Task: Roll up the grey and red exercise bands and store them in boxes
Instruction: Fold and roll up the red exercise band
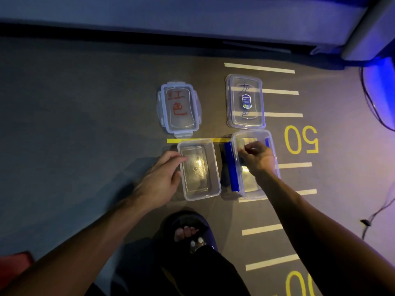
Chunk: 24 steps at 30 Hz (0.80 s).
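Clear plastic is what both our hands meet on the floor: two open boxes side by side, long axes running away from us, with their lids lying just beyond them. Our left hand (164,174) rests against the near-left wall of the left box (199,170), fingers only loosely bent and draped over its rim, grasping nothing. That box looks empty apart from glare on its bottom.

Our right hand (257,160) reaches down into the right box (255,165), fingers curled inward as if pinching or pressing something at the far end. What lies under them is dark and mostly hidden by the hand; we take it for the grey band, but we cannot tell for sure, nor how firmly it is held. A blue strip (232,167) runs along this box's left wall, parallel to the long axis.

Beyond lie the lid with red writing (178,107) and the lid with a sticker (245,101). At the bottom-left edge, behind our left arm, a red shape (16,264) shows, possibly the red band. If so, the left hand is nearer to it and would have to draw back toward us, away from the boxes.
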### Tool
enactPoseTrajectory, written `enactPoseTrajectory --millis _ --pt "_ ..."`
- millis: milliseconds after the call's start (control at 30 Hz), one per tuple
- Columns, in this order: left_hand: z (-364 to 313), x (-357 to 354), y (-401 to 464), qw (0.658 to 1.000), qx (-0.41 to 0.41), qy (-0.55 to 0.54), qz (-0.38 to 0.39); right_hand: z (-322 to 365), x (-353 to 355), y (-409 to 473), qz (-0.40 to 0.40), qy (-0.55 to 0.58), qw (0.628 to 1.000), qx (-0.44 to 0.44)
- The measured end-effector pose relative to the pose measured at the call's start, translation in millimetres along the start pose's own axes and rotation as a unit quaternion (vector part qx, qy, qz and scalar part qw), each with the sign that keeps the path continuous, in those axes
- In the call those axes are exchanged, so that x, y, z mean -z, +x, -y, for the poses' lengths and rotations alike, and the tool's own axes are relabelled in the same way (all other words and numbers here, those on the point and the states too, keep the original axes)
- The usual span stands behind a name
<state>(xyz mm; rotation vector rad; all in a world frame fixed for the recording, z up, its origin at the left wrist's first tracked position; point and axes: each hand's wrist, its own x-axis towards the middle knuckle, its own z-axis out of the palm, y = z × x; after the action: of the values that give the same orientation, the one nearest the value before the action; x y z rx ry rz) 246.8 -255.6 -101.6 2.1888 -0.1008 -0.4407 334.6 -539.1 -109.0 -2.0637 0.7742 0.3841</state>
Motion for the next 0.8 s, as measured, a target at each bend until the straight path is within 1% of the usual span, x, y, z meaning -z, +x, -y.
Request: enactPoseTrajectory --millis 133,267,333,400,467,567,667,767,800 --pt "-2.0 0.9 -2.4 1.000 0.011 0.000 -0.004 4.9 -3.7 -4.6 -0.028 -0.011 1.000 0.004" --pt "0.0 2.9 -9.1 1.000 0.019 0.002 -0.012 0.5 -1.7 -10.1 -0.021 -0.016 0.999 0.026" --pt "3.0 4.7 -13.9 0.999 0.027 0.004 -0.017 -3.1 -0.4 -16.1 -0.030 -0.006 0.999 0.040" --pt "7.4 6.1 -20.1 0.999 0.033 0.004 -0.027 0.1 -0.9 -25.6 -0.059 0.016 0.996 0.067" --pt "11.4 8.3 -27.4 0.998 0.040 -0.002 -0.039 8.9 -5.2 -38.0 -0.075 -0.010 0.990 0.120" --pt "13.7 14.2 -40.3 0.997 0.052 -0.010 -0.064 23.8 -23.9 -63.1 -0.024 -0.015 0.981 0.194" --pt "13.4 23.0 -57.6 0.994 0.070 -0.007 -0.083 32.3 -57.1 -92.7 0.047 -0.013 0.958 0.282" --pt "21.3 33.5 -84.4 0.990 0.107 -0.021 -0.083 37.6 -97.3 -131.4 0.163 -0.005 0.940 0.299" --pt "25.7 37.4 -96.2 0.989 0.121 -0.027 -0.081 37.0 -110.3 -144.5 0.189 -0.015 0.932 0.308"
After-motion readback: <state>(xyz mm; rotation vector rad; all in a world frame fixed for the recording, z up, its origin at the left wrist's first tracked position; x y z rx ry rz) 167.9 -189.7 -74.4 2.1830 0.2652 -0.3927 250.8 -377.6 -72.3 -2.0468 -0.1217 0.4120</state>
